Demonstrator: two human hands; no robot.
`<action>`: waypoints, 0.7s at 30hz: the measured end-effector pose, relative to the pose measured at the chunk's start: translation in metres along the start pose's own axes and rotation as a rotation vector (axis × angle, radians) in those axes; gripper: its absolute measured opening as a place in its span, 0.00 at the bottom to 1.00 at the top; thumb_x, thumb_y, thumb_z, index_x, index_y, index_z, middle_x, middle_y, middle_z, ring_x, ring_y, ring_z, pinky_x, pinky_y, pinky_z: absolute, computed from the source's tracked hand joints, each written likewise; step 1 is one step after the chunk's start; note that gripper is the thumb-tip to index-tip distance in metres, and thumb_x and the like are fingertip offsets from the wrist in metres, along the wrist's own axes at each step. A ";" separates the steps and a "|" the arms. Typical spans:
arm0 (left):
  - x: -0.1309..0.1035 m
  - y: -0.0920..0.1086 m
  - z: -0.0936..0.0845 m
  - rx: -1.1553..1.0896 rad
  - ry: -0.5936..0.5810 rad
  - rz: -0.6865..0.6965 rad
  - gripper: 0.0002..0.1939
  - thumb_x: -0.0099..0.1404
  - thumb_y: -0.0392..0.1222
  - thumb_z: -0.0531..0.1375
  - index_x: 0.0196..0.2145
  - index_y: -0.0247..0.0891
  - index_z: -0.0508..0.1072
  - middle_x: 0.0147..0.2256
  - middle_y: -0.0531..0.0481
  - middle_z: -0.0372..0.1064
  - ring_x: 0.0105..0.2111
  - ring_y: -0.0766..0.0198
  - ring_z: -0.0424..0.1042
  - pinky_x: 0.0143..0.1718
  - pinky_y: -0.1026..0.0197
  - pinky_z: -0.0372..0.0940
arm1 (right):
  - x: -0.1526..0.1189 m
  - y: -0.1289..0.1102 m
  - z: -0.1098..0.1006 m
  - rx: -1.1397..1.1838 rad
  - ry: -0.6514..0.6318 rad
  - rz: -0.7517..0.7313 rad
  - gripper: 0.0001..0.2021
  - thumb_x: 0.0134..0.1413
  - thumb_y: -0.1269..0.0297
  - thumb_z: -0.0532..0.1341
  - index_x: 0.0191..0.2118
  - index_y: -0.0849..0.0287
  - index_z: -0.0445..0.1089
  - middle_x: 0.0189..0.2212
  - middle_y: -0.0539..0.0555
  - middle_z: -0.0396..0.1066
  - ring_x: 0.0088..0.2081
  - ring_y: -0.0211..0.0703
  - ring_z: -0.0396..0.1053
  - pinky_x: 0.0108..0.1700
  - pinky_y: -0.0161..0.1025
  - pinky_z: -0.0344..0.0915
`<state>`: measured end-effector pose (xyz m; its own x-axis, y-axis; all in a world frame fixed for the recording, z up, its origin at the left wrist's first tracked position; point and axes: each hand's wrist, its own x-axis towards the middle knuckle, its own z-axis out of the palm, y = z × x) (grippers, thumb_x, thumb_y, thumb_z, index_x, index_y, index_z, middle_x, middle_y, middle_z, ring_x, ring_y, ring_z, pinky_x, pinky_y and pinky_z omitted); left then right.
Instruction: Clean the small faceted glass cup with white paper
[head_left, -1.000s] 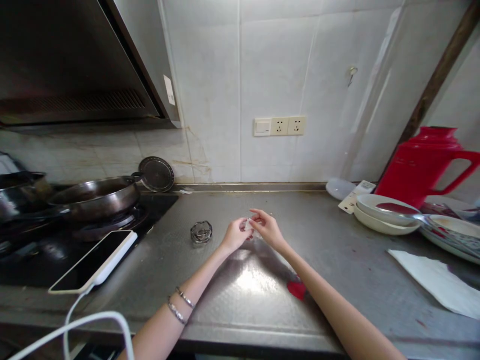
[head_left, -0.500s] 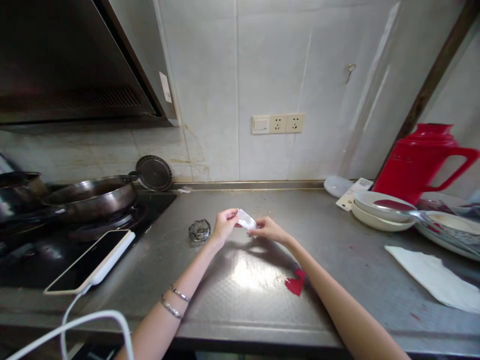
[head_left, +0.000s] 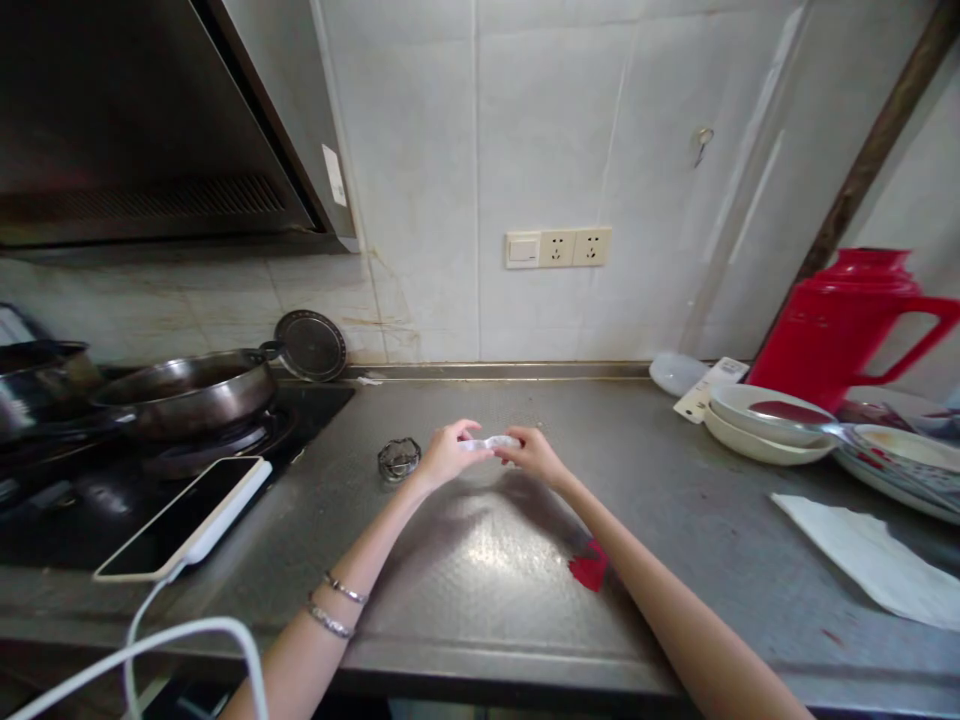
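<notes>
A small, crinkled white piece (head_left: 486, 443), plastic or paper, hangs above the steel counter between my hands. My left hand (head_left: 448, 456) pinches its left end between thumb and fingers. The other end sits in the closed fingers of my right hand (head_left: 535, 456). The piece now shows as a thin strip, seen nearly edge-on. Left of my left hand, a round black wire ring stand (head_left: 399, 460) lies on the counter. A torn red scrap (head_left: 589, 567) rests beside my right forearm, partly hidden by it.
At left, a steel pan (head_left: 191, 395) stands on the black hob, with a phone (head_left: 184, 520) and its white cable (head_left: 187, 632) in front. Stacked bowls (head_left: 765, 440), a red thermos jug (head_left: 840, 325) and a white paper towel (head_left: 866, 555) occupy the right side.
The white piece has turned from showing its flat face to nearly edge-on. My hands have tilted with it, and the right one has drawn slightly closer to me.
</notes>
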<state>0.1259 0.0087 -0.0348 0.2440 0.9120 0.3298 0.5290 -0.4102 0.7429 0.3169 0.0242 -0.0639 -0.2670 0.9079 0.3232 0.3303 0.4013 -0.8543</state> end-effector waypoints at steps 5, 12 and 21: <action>-0.021 -0.003 -0.037 0.260 -0.206 -0.063 0.11 0.52 0.44 0.60 0.28 0.34 0.77 0.24 0.51 0.72 0.27 0.63 0.68 0.27 0.66 0.55 | 0.005 -0.022 0.037 -0.055 -0.149 -0.084 0.10 0.47 0.59 0.64 0.28 0.62 0.72 0.18 0.47 0.68 0.23 0.35 0.64 0.26 0.30 0.55; -0.060 -0.038 -0.087 0.441 -0.148 -0.216 0.14 0.52 0.48 0.58 0.24 0.34 0.77 0.20 0.51 0.69 0.23 0.63 0.67 0.24 0.66 0.49 | 0.015 -0.033 0.091 -0.261 -0.197 -0.118 0.08 0.48 0.59 0.64 0.30 0.60 0.75 0.20 0.46 0.67 0.25 0.34 0.62 0.28 0.31 0.52; -0.073 -0.066 -0.110 0.479 -0.098 -0.249 0.11 0.53 0.45 0.58 0.22 0.35 0.75 0.21 0.50 0.71 0.26 0.61 0.69 0.27 0.65 0.52 | 0.022 -0.036 0.110 -0.491 -0.190 -0.050 0.10 0.48 0.54 0.65 0.33 0.55 0.74 0.27 0.51 0.73 0.30 0.41 0.68 0.28 0.33 0.52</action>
<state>-0.0166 -0.0298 -0.0436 0.1270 0.9863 0.1049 0.8856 -0.1604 0.4359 0.1991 0.0165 -0.0707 -0.4375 0.8666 0.2399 0.6859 0.4941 -0.5341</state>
